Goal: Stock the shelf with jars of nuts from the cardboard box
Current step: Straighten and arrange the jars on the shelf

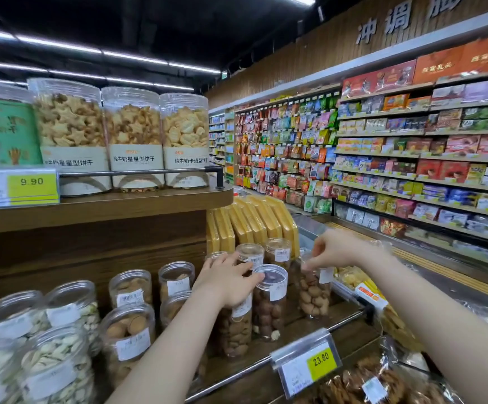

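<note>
Clear plastic jars of nuts stand on a wooden shelf (304, 330) in front of me. My left hand (225, 282) lies over the lid of a jar of brown nuts (234, 330), its fingertips touching the lid of the neighbouring jar of dark round nuts (269, 304). My right hand (333, 250) grips the top of a jar of light brown nuts (314, 293) standing at the right end of the row. Two more jars (277, 252) stand behind. The cardboard box is out of view.
Jars of pistachios (56, 363) and round biscuits (126, 333) fill the shelf's left side. A metal rail with a 23.80 price tag (307, 363) runs along the front edge. Yellow packs (254, 220) stand behind; tall biscuit jars (132, 138) sit on the upper shelf. Bagged snacks (382, 380) lie below right.
</note>
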A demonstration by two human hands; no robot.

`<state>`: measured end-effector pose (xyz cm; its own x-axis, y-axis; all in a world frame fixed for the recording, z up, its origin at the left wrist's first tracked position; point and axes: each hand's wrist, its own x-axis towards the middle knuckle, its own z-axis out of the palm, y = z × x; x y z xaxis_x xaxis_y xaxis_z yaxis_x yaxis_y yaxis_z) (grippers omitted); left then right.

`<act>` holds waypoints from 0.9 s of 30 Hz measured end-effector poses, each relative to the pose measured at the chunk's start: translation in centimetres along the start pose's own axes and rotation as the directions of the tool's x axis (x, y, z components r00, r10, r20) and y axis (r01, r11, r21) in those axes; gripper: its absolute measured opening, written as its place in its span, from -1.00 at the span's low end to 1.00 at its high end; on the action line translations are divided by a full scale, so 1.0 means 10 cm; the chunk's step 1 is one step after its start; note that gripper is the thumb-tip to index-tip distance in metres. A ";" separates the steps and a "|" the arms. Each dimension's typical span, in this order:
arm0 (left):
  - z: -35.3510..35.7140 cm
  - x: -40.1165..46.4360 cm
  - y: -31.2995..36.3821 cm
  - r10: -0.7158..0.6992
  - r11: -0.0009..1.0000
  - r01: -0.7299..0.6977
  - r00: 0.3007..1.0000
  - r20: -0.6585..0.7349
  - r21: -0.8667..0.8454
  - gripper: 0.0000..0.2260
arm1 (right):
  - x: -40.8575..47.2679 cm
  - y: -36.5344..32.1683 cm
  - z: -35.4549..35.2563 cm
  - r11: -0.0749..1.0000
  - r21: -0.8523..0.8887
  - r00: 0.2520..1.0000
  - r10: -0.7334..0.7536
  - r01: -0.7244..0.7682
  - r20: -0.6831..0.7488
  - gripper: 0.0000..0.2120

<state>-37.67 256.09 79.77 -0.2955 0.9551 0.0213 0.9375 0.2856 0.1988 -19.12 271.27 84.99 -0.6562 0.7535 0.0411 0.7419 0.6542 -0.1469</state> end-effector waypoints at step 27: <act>-0.48 -1.27 -0.18 0.023 0.987 -0.100 0.857 -0.516 -0.123 -0.56 | -0.74 -0.96 -0.06 0.931 0.222 0.950 -0.251 0.289 -0.186 -0.65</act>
<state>-36.48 243.04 83.86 -0.3266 0.7840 0.5279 0.9326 0.1765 0.3148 -21.27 259.49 86.67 -0.7841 0.5639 0.2593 0.4706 0.8125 -0.3440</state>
